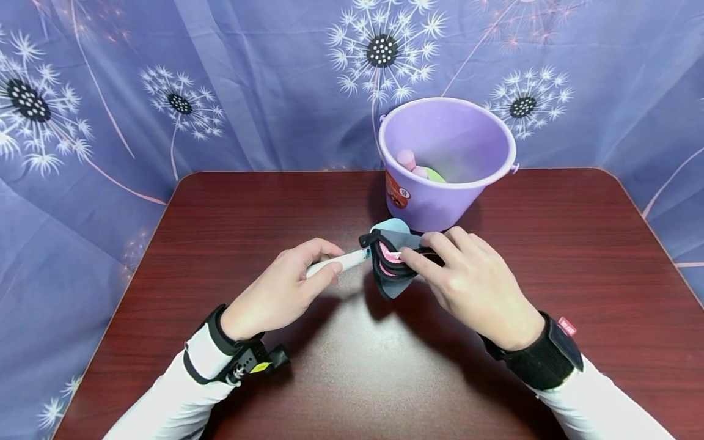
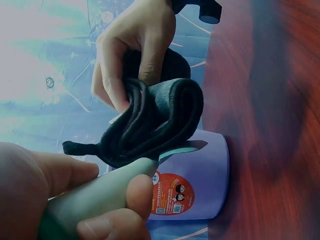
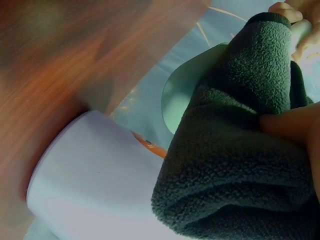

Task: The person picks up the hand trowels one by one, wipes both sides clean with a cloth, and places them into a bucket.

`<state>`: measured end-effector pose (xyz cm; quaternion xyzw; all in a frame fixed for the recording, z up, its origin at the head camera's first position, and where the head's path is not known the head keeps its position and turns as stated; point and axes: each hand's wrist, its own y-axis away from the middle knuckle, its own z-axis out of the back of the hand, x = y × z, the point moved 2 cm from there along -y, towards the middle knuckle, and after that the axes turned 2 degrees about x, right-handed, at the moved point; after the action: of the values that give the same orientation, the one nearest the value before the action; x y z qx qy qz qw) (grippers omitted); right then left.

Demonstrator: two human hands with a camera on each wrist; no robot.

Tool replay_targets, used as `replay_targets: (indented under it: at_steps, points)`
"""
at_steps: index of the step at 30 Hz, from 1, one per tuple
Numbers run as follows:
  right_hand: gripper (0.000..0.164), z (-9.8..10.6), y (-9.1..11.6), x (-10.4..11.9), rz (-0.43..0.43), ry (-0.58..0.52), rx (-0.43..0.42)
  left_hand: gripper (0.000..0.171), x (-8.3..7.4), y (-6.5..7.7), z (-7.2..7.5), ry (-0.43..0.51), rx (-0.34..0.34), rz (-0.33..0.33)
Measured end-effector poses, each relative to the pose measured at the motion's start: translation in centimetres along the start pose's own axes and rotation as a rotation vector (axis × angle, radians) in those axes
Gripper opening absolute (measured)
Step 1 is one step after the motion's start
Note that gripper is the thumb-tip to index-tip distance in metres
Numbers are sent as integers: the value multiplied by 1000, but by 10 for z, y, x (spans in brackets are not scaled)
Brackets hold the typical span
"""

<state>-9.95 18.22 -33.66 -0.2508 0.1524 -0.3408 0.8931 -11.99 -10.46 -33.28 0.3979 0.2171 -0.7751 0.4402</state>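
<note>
My left hand grips the white handle of a tool between thumb and fingers. Beyond the cloth shows a broad, flat, pale blue blade, in line with that handle; in the right wrist view this blade looks smooth and rounded. With fingers and thumb, my right hand pinches a folded fleecy cloth, grey outside with black edging and pink inside. Seen from the left wrist, the cloth is bunched in folds right over the tool's neck, a black loop sticking out. Its folds hide the tool's middle.
Behind the hands, a purple bucket stands on the dark red wooden table. Inside it are a pink piece and something green. A blue curtain with dandelion prints hangs beyond the table's far edge.
</note>
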Motion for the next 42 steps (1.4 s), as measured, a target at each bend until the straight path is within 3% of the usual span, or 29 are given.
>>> replay_targets:
  at_steps: [11, 27, 42]
  points:
    - [39, 1, -1, -6, 21, 24, -39, 16, -2, 2, 9, 7, -6, -4]
    - [30, 2, 4, -21, -97, 80, -87, 14, -4, 6, 20, 3, -8, -29]
    - [40, 2, 7, -27, -144, 97, -28, 13, -1, 8, 28, 69, -23, -4]
